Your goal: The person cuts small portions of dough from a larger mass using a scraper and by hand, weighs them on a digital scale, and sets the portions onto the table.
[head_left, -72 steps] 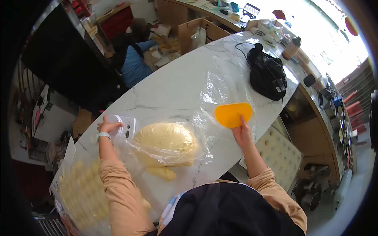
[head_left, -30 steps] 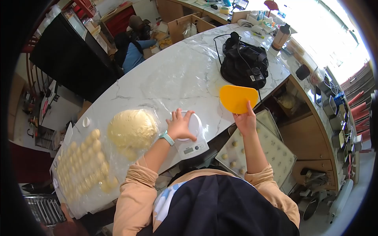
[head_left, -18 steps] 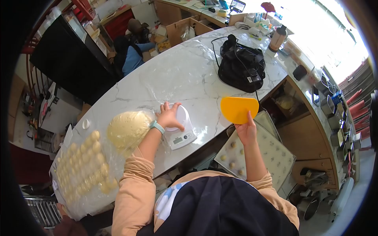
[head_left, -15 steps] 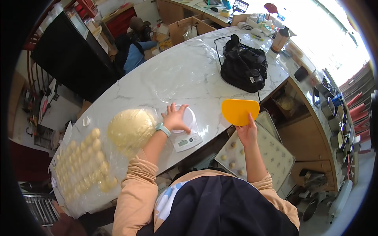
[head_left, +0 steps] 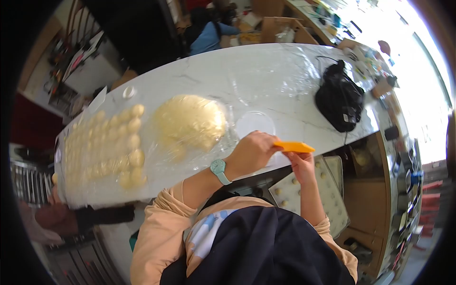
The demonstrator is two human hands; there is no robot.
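A yellow dough scraper (head_left: 297, 146) is turned nearly edge-on above the counter's front edge. My right hand (head_left: 302, 165) pinches it from below. At the scraper's left end, my left hand (head_left: 254, 151) has its fingers closed on the edge; its fingertips are partly hidden. Behind my left hand lies the round pan of a white kitchen scale (head_left: 255, 122), its front part covered by my hands. Left of it, a large mound of pale dough (head_left: 187, 123) rests under clear plastic film. Farther left are rows of small dough balls (head_left: 109, 142), also under film.
A black mesh bag (head_left: 339, 99) sits on the counter's right part. Below the front edge is a tray (head_left: 327, 199) with small dough pieces. A white lid-like ring (head_left: 128, 92) lies at the back left. A person in blue (head_left: 207, 39) is beyond the counter.
My left hand has left the scale and come right to the scraper, closing on it. The scraper has tipped from face-on to nearly edge-on. The whole view has turned toward the left.
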